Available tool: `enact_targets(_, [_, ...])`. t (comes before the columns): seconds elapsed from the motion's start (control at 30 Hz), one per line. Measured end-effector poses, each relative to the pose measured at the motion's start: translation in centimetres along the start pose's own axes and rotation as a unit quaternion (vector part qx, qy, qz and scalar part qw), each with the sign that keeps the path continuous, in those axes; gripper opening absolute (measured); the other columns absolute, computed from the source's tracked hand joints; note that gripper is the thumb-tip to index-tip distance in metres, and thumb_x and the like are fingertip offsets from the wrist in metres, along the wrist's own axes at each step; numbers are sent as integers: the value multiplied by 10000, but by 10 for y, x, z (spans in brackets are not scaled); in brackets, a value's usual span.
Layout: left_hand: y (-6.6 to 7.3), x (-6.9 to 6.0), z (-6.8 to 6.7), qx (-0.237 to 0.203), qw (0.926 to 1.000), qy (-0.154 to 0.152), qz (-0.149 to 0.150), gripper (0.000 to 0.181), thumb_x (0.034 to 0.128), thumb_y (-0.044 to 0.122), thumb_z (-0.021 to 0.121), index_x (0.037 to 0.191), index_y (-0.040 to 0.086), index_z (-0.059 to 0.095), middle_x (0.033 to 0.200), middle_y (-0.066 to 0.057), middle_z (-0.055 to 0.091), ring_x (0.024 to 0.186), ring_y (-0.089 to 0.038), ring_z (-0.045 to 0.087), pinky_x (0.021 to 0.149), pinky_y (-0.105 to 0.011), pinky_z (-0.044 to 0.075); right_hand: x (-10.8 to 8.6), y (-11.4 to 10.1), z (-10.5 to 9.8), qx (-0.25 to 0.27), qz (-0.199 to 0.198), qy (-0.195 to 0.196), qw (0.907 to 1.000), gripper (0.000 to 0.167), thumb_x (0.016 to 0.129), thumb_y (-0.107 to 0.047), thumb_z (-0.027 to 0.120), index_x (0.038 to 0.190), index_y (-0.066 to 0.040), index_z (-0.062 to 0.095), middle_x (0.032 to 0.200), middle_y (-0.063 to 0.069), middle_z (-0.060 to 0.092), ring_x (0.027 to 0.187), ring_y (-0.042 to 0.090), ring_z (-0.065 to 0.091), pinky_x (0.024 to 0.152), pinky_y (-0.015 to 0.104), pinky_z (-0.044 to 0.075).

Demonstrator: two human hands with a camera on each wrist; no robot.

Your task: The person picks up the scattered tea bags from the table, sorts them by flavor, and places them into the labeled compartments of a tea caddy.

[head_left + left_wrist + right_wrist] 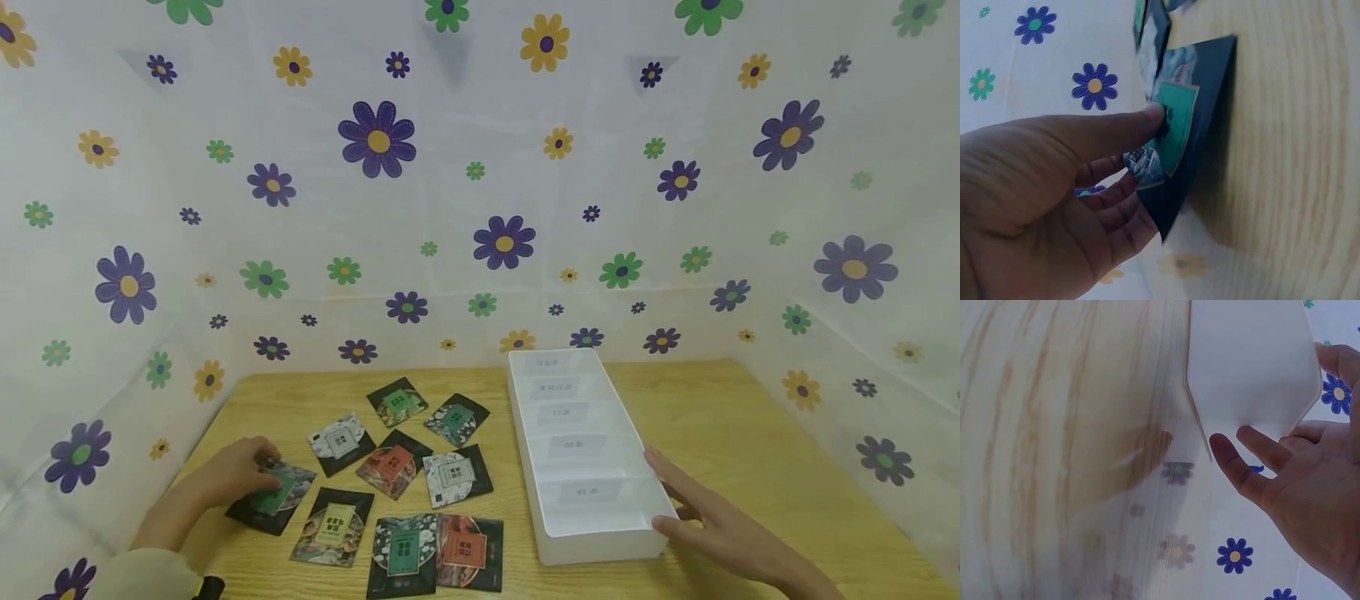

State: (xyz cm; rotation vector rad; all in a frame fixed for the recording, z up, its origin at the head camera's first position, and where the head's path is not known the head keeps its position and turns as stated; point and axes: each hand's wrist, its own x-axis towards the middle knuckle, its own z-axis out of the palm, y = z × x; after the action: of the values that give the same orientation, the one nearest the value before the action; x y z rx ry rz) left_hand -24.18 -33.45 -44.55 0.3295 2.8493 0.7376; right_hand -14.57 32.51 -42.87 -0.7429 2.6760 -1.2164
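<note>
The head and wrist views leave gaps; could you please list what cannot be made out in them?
Head view: wording on the labels in the tray, too small and faint.
Left wrist view: some fingertips of the left hand, hidden behind the held packet.
Right wrist view: the rest of the tray, cut off by the top edge.

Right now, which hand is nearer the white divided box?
Right. The right hand is at the right side of the white divided box. The left hand is off to its left, pinching a green-labelled packet, with other packets between.
</note>
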Motion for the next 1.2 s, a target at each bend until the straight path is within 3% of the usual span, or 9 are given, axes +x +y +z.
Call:
enact_targets(0.03, [1,-2,-2,11,10000,13,-12,370,886,181,824,1101,-51,630,1061,-152,664,982,-348,632,809,-512,542,0,0,0,1,-37,42,10000,771,1051,-156,617,1667,-120,155,1672,251,187,1312,47,500,881,271,548])
enact_targets(0.2, [12,-13,-20,-211,9996,-36,168,230,936,121,760,1068,-6,620,1001,-93,658,891,-244,622,700,-408,535,0,1,0,176,-186,154,9996,768,1036,-127,636,1662,-120,191,1672,239,193,1336,-54,411,869,287,564])
enact_targets(0.4, [45,-25,-44,-867,9950,-136,481,174,1017,92,655,1146,-8,595,1046,-123,652,886,-231,641,650,-348,557,-1,3,0,245,-270,201,9991,764,1028,-124,649,1658,-122,217,1675,214,209,1330,-57,429,859,295,570])
enact_targets(0.53, [72,-26,-50,-1077,9916,91,704,201,1038,129,637,1198,12,608,1038,-94,647,900,-233,664,670,-350,572,0,3,-1,261,-296,259,9989,753,1015,-131,672,1642,-81,258,1672,203,235,1314,-33,469,852,299,575])
enact_targets(0.67, [101,-21,-47,-1004,9903,461,841,252,1032,228,663,1230,72,647,1026,-41,666,1041,-335,690,720,-351,568,2,2,-3,250,-168,214,9993,752,1012,-158,683,1631,-47,270,1664,239,232,1287,-40,486,841,299,579])
enact_targets(0.8, [128,-14,-40,-1366,9845,561,949,318,1035,273,660,1275,65,645,1132,-76,690,1202,-420,623,800,-392,568,4,0,-4,173,-40,148,9997,758,1011,-190,689,1625,-28,274,1659,260,226,1285,40,528,835,300,580])
enact_targets(0.93, [155,-5,-30,-1817,9759,767,938,358,1037,266,659,1306,31,633,1212,-112,684,1204,-392,627,846,-431,578,4,-1,-3,159,-91,147,9997,754,1009,-176,689,1619,-13,278,1651,277,227,1294,228,577,828,303,580])
enact_targets(1.0, [169,1,-25,-1950,9717,935,948,347,1034,250,665,1298,28,633,1167,-104,692,1143,-351,661,840,-423,584,4,0,-3,154,-154,161,9996,750,1009,-159,685,1620,-12,275,1655,266,226,1296,267,579,824,303,579])
enact_targets(1.2, [211,22,-3,-2414,9559,1151,1214,266,1019,147,679,1248,16,645,1054,-107,677,953,-242,699,768,-368,592,1,3,-3,250,-241,224,9991,752,1004,-134,687,1626,-33,275,1688,55,231,1290,50,533,825,303,578])
